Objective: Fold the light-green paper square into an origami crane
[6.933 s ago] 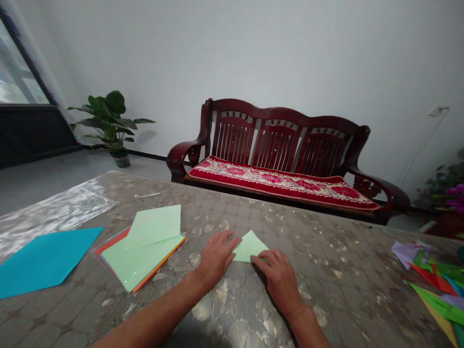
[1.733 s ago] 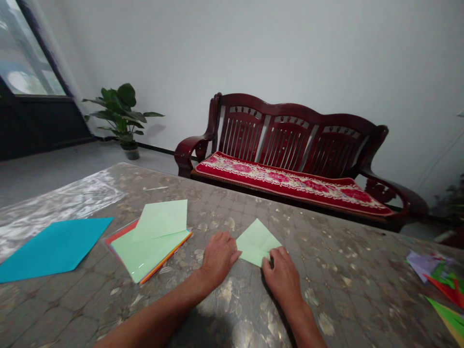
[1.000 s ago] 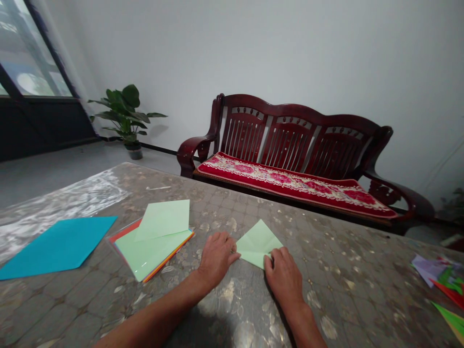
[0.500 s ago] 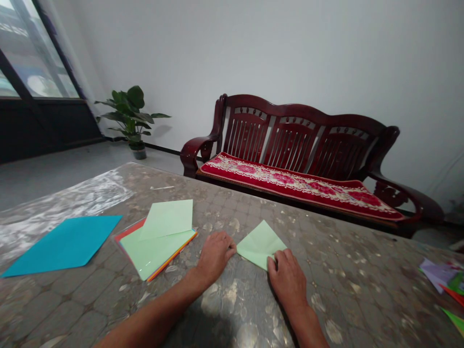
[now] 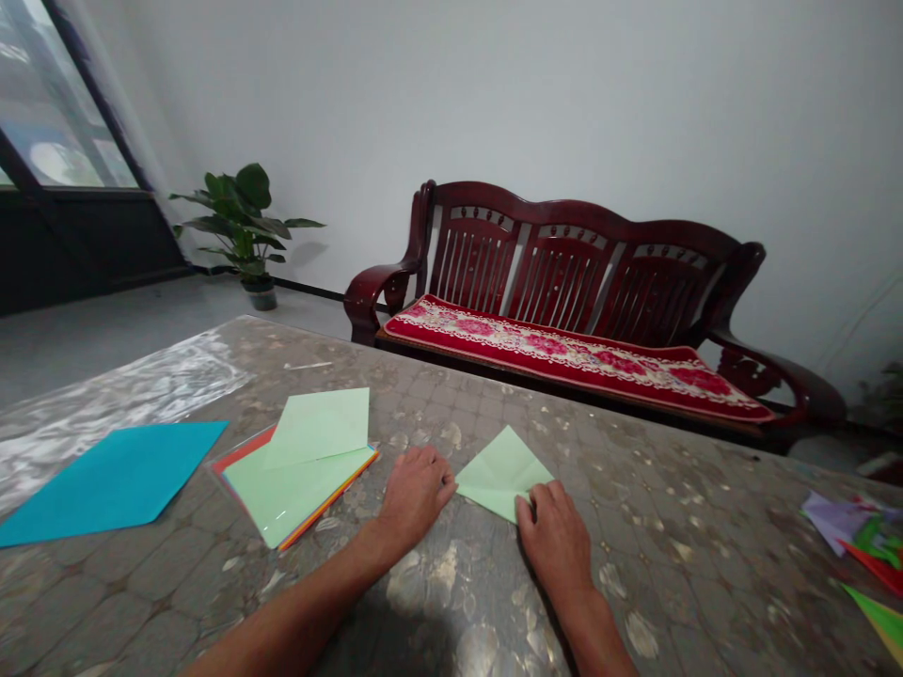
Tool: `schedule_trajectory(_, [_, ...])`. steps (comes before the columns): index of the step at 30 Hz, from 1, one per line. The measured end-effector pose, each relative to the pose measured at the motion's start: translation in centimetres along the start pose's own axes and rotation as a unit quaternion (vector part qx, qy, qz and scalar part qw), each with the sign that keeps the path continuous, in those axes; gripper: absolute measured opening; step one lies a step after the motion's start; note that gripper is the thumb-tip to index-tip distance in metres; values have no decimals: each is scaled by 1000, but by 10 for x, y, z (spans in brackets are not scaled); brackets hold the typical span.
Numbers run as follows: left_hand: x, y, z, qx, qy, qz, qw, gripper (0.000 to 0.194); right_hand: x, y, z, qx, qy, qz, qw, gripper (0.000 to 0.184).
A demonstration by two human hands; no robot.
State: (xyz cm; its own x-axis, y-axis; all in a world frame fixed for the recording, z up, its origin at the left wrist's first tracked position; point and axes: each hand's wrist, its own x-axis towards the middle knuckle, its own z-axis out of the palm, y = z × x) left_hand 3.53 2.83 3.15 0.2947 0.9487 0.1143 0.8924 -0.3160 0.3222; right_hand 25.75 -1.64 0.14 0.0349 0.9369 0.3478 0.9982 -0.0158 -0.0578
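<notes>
A small light green square of folded paper [image 5: 502, 465] lies on the table with one corner pointing away from me, and faint creases cross it. My left hand [image 5: 418, 491] is at its left corner, the fingers curled and the thumb and fingertip closed at the tip. At the lower right edge, my right hand [image 5: 554, 531] has its fingers bent and closed on the paper, covering the right corner. To the left rests a stack of coloured paper [image 5: 278, 498] in a clear sleeve, with a loose light green sheet [image 5: 321, 425] on top.
A large blue sheet [image 5: 117, 480] lies at the far left beside clear plastic film [image 5: 166, 381]. A thin white stick [image 5: 308, 365] is near the back edge. Coloured paper pieces [image 5: 832, 519] sit at the right. Beyond the table [image 5: 677, 564] stands a wooden bench [image 5: 557, 282].
The view has shifted slightly, so everything sits a little further left. Both hands keep nearly the same pose at the green paper.
</notes>
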Motion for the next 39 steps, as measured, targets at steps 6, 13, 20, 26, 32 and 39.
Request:
schedule_trajectory(6, [0, 1, 2, 13, 13, 6, 1000, 13, 1, 0, -3, 13, -6, 11, 1000, 17])
schedule_trajectory(13, [-1, 3, 0, 19, 6, 4, 1000, 13, 1, 2, -1, 5, 3, 6, 1000, 20])
schedule_trajectory(20, [-3, 6, 1, 40, 16, 11, 999, 13, 2, 2, -1, -9, -23, 17, 1000, 20])
schedule_trajectory(26, [-4, 8, 10, 17, 1, 107, 994, 15, 3, -1, -4, -24, -36, 19, 999, 19])
schedule_trajectory(32, [-9, 11, 20, 73, -62, 204, 974, 10, 2, -1, -3, -33, -33, 14, 999, 19])
schedule_trajectory(39, [-27, 25, 24, 136, -32, 218, 966, 38, 3, -1, -6, -37, -45, 24, 998, 18])
